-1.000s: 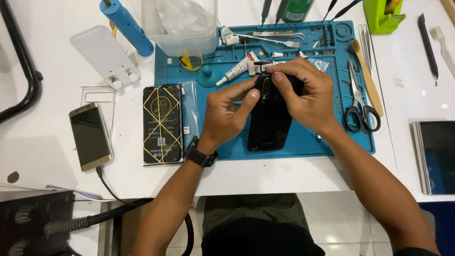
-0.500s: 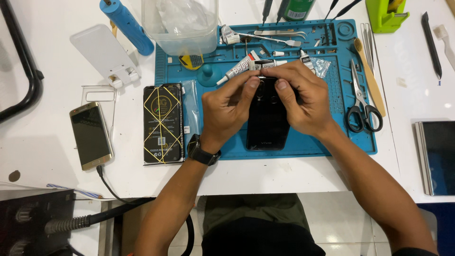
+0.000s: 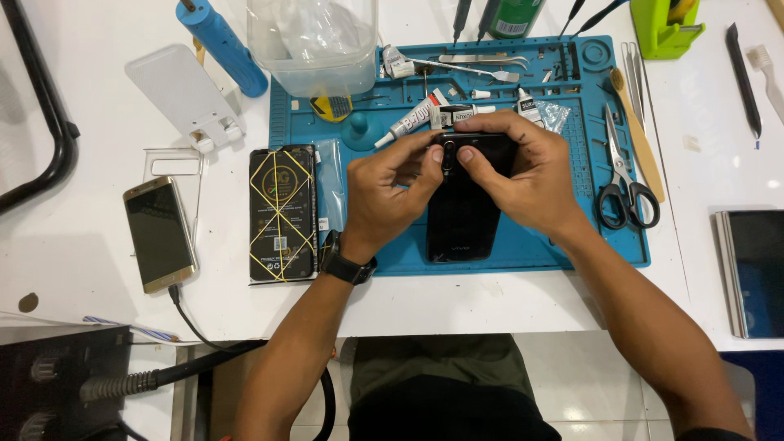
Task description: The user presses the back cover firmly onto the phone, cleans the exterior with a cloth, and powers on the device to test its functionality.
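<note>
A black smartphone (image 3: 463, 214) was pinched at its top end by left hand (image 3: 390, 196) and right hand (image 3: 523, 175); excess thumb pressure risked cracking the rear camera.

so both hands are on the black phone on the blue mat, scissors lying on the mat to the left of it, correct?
Not quite. In the head view both hands, left hand and right hand, do hold the black phone over the blue mat, but the scissors lie to its right.
</note>
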